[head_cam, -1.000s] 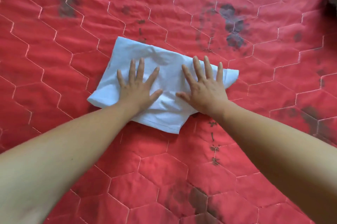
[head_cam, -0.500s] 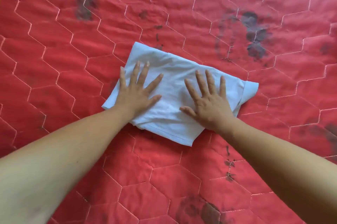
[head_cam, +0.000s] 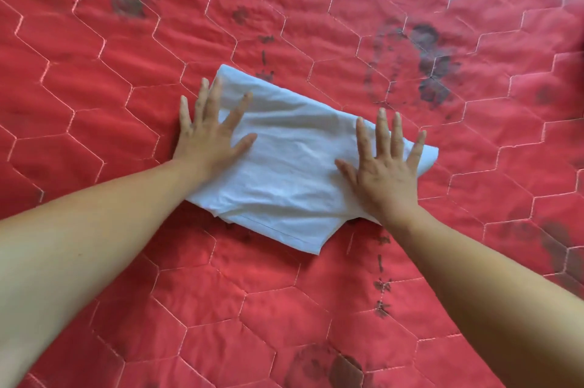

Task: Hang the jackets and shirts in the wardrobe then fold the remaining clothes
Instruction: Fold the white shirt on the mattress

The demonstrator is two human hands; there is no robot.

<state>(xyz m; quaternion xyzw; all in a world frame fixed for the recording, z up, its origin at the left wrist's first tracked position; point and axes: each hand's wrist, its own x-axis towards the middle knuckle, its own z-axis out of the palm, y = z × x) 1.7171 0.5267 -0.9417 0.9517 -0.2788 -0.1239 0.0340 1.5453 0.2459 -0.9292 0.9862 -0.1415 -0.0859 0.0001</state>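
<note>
**Where is the piece you're folding?**

The folded white garment of thin cotton lies on the red bedcover quilted in hexagons, straight ahead of me. My left hand is flat with the fingers spread wide, half on the garment's left edge and half on the cover. My right hand is spread flat on its right end. Neither grips anything; both press down.

**How will it handle?**

I'd judge it light, limp and quick to crease. With no stiffness, it would sag and the fold would spill if I lifted it by one corner. It isn't fragile, and it probably won't slide on the quilting.

**So where would you take hold?**

I'd slide a flat hand under each short end, or pinch both corners of the near hemmed edge.
</note>
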